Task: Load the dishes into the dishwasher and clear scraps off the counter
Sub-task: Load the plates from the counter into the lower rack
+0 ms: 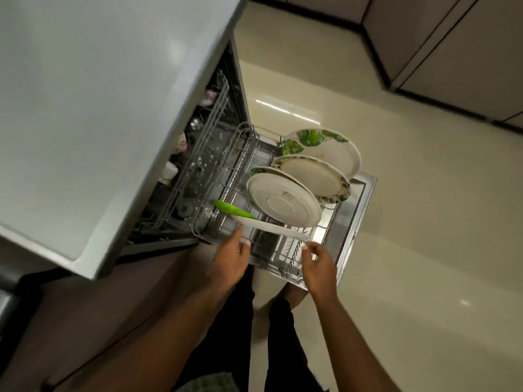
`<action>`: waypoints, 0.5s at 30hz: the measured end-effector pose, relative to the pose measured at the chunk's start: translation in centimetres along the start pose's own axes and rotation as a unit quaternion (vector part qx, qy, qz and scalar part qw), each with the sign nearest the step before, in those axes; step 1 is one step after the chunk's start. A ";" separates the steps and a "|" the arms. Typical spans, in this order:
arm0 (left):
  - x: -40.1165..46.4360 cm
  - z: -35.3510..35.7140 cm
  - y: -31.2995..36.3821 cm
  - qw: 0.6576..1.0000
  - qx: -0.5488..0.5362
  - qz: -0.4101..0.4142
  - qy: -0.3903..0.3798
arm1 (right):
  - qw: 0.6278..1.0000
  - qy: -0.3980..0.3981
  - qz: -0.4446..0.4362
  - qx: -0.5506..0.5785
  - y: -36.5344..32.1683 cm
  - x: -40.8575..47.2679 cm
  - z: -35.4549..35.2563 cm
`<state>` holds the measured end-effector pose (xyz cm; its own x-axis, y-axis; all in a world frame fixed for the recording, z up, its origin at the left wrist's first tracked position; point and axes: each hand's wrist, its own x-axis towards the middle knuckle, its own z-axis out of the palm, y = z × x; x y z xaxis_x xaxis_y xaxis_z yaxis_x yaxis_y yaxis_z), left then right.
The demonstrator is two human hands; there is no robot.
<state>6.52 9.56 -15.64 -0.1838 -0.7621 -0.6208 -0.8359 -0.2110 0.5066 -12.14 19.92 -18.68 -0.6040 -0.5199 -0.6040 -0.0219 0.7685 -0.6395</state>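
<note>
The dishwasher's lower rack (218,222) is pulled out over the open door (356,216). Three white plates with green leaf prints stand on edge in it: a far plate (331,149), a middle plate (314,176) and a near plate (283,198). A fourth white plate (271,226), seen edge-on with a green patch at its left end, is at the rack's near side. My left hand (230,258) holds its left end and my right hand (318,264) pinches its right end.
The pale counter top (99,108) overhangs the dishwasher at left. Under it the upper rack (198,142) holds cups and glasses. Cream floor tiles (410,250) lie to the right, with cabinet fronts (452,46) beyond. My legs stand just before the door.
</note>
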 end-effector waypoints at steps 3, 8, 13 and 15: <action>-4.3 0.2 0.4 1.000 0.003 0.003 -0.007 | 0.999 -0.042 -0.028 0.000 -1.3 -3.8 -0.9; -9.7 -0.9 1.8 1.000 -0.016 -0.017 0.020 | 0.986 -0.111 -0.115 -0.041 -4.5 -8.8 -1.6; -12.3 -4.0 2.7 0.995 -0.073 0.004 0.065 | 0.958 -0.191 -0.201 -0.069 -9.3 -11.3 -1.1; -13.2 -5.9 3.3 0.991 -0.090 0.027 0.094 | 0.946 -0.199 -0.246 -0.077 -12.1 -12.5 -0.8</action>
<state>9.29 15.29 -2.24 -0.1122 -0.8723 -0.4759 -0.7188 -0.2594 0.6450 -4.99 17.39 -2.98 -0.1438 -0.9041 -0.4025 -0.3572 0.4267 -0.8309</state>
